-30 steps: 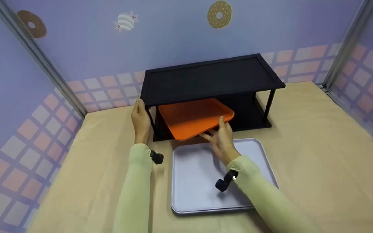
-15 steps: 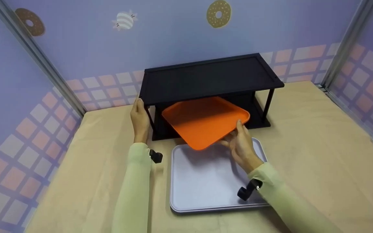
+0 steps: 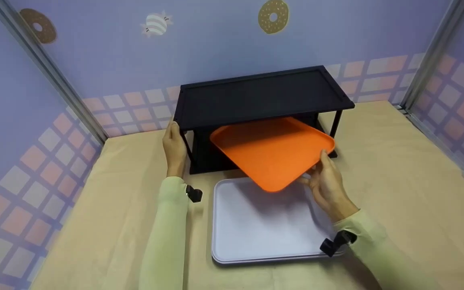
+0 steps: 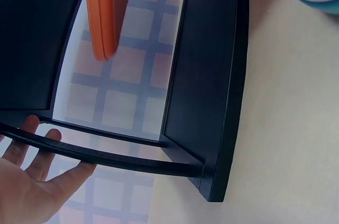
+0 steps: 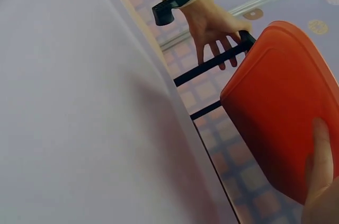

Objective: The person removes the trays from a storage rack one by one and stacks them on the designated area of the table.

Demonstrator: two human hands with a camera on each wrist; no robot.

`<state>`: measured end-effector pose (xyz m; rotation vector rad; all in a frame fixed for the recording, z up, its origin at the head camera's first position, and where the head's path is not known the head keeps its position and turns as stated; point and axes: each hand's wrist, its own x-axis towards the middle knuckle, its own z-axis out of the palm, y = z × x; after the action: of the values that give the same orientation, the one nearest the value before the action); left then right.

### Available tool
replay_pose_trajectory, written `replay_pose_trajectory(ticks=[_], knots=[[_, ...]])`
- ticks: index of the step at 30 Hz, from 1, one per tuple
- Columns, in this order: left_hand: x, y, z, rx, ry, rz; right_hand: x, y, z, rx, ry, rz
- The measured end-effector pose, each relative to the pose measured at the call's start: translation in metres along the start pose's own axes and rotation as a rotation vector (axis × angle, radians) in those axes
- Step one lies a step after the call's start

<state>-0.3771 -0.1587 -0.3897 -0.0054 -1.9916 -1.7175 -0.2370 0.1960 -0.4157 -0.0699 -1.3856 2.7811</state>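
Note:
A black two-tier rack [image 3: 256, 98] stands at the back, against the wall. My left hand [image 3: 174, 149] holds its left end; in the left wrist view, the fingers [image 4: 71, 181] reach behind a thin post. An orange tray [image 3: 276, 155] juts out tilted from between the tiers, its rear part hidden under the top shelf. My right hand [image 3: 328, 185] grips this tray's near right edge, thumb above and fingers below. Below and in front, a pale lavender tray [image 3: 264, 229] lies flat on the table.
The lavender tray is the top of a stack; a teal edge [image 4: 323, 6] shows beneath pale rims in the left wrist view. Patterned walls [image 3: 216, 44] bound the cloth-covered table [image 3: 397, 193] at the back and sides.
The right hand has drawn the orange tray rightward and farther out from the rack, turning it so one corner points toward me. The left hand stays at the rack's left end.

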Motion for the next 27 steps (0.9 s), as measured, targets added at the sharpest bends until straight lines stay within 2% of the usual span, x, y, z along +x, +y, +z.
replay_pose_trajectory(ticks=[11,19,24,27], knots=[[0.001,-0.001,-0.003,-0.009,-0.006,0.004,-0.007,-0.016,-0.025,-0.006,-0.03,0.004],[0.001,-0.005,-0.002,-0.027,-0.006,0.0,-0.015,-0.025,-0.042,0.004,-0.013,-0.003],[0.001,-0.004,-0.004,-0.024,-0.011,0.018,-0.018,-0.029,-0.051,0.02,-0.063,-0.013],[0.0,-0.004,-0.005,0.0,-0.007,0.014,-0.019,-0.031,-0.057,-0.007,-0.092,-0.031]])
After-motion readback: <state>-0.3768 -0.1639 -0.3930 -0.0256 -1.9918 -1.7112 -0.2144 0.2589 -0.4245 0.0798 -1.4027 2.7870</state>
